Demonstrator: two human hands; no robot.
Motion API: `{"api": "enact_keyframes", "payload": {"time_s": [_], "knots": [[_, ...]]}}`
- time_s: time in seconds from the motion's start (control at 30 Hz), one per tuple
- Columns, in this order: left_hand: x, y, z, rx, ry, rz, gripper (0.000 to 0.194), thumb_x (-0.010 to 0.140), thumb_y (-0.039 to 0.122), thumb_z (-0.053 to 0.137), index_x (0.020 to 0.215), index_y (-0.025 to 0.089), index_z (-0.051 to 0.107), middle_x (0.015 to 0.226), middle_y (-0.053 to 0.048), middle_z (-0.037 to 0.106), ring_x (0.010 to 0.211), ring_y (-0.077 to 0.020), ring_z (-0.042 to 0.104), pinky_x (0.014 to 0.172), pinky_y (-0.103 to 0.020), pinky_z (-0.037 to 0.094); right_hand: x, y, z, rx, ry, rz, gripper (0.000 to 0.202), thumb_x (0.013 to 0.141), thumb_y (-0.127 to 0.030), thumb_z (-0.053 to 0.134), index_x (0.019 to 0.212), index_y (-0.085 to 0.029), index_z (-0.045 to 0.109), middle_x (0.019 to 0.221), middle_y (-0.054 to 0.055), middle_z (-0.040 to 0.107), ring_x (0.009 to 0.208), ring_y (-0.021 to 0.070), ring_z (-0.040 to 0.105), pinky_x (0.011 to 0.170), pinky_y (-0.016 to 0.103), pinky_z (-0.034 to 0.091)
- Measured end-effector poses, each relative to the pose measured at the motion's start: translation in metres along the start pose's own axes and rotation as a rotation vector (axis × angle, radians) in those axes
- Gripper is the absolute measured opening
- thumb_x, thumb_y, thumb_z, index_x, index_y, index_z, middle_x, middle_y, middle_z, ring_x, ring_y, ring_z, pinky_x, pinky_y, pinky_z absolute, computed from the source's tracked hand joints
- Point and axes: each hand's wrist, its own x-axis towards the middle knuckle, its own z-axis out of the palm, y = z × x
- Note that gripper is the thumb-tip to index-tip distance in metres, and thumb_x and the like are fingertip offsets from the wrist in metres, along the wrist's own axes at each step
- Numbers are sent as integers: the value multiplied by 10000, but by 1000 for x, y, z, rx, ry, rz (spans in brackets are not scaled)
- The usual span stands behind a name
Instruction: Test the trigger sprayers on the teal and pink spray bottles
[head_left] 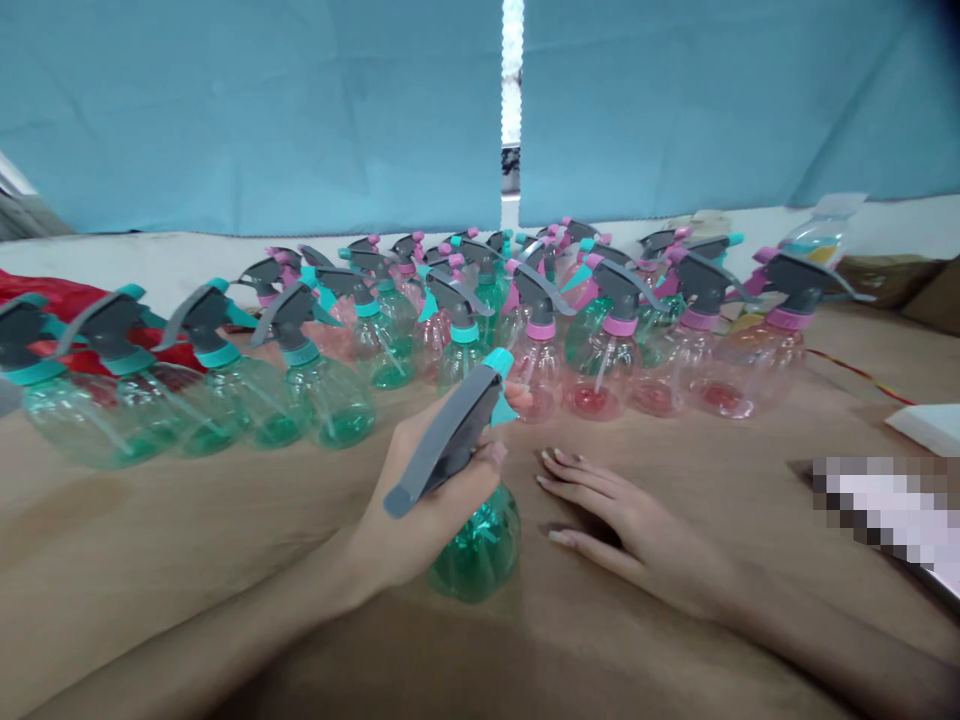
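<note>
While your left hand (442,480) is clamped round one green spray bottle (477,555), grey trigger, teal nozzle, centre of frame, your right hand (637,520) rests on the desk (300,530), fingers apart. Four green-bodied bottles (330,400) front left, four pink-collared bottles (604,370) front right; those behind too crowded to count. Tubes inside several; liquid unclear.

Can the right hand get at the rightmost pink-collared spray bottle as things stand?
Probably yes. The right hand lies palm down, with bare tabletop between it and the pink-collared spray bottle. The left hand is off to the other side, out of the way.
</note>
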Motion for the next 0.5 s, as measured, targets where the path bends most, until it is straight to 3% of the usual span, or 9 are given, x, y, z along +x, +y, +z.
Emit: {"api": "enact_keyframes", "payload": {"time_s": [0.37,0.5], "knots": [[-1,-3,0,7,-3,-26,98,781,275,521,862,226,548,742,5,638,710,-191,615,587,-290,470,1,-3,-3,-49,-52,28,528,925,-492,444,1385,-235,422,1474,22,371,1370,216,287,1128,434,274],[-2,-4,-1,-11,0,-24,117,764,258,537,878,237,542,640,28,590,643,-177,598,528,-274,437,1,-3,-2,-26,-36,19,525,923,-483,455,1389,-245,416,1468,24,381,1363,224,302,1128,442,270]]}}
